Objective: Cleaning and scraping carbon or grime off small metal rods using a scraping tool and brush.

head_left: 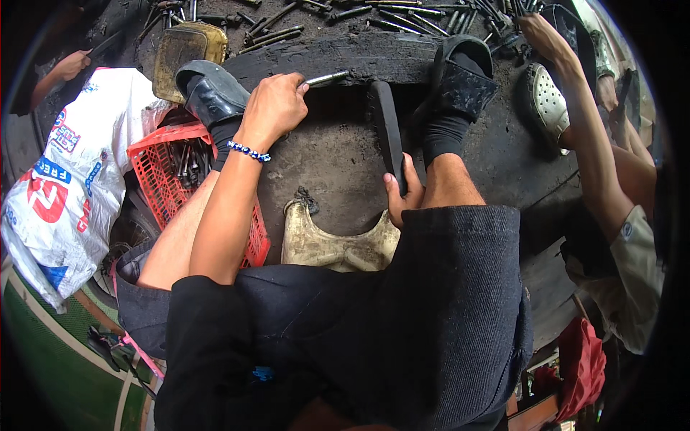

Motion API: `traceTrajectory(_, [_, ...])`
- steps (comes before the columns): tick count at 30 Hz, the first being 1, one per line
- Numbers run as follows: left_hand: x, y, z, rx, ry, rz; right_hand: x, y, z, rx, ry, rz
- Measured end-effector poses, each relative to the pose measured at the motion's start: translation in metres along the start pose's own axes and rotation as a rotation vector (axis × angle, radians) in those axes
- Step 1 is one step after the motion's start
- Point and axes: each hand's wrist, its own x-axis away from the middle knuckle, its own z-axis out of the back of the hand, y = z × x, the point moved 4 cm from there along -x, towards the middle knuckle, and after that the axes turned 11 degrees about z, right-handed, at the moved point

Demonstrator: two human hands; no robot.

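Note:
Between the thumb and fingers of my left hand [277,108] is a slim metal rod [327,77]. Its far end lies over the edge of a thick, blackened curved block [316,57] set between my sandals. My right hand [405,190], beside my right shin, is closed round the lower end of a long, dark flat bar [388,129]. That bar stands nearly upright, its top end close to the block and just right of the rod's tip. Part of my right hand is hidden behind my knee.
Loose metal rods and bolts [410,14] lie beyond the block. At left are a red plastic crate [169,136] holding bolts, a white sack [108,136] and a grimy yellow container [190,54]. A cream plastic piece [338,244] sits between my legs. Co-workers' arms [575,122] show at both sides.

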Motion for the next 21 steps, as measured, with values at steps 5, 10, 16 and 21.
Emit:
traceTrajectory(5, [0.002, 0.003, -0.004, -0.017, 0.020, -0.064, -0.077, -0.054, -0.033, 0.122, -0.063, 0.369])
traceTrajectory(10, [-0.005, 0.000, 0.005, -0.021, 0.022, -0.030, -0.072, -0.063, -0.031, 0.149, -0.124, 0.262])
traceTrajectory(16, [-0.010, 0.015, 0.007, -0.090, -0.010, -0.147, -0.093, -0.076, -0.030, 0.357, -0.126, 0.279])
traceTrajectory(21, [-0.016, 0.011, 0.006, -0.144, -0.012, -0.157, -0.068, -0.049, -0.029, 0.251, -0.100, 0.215])
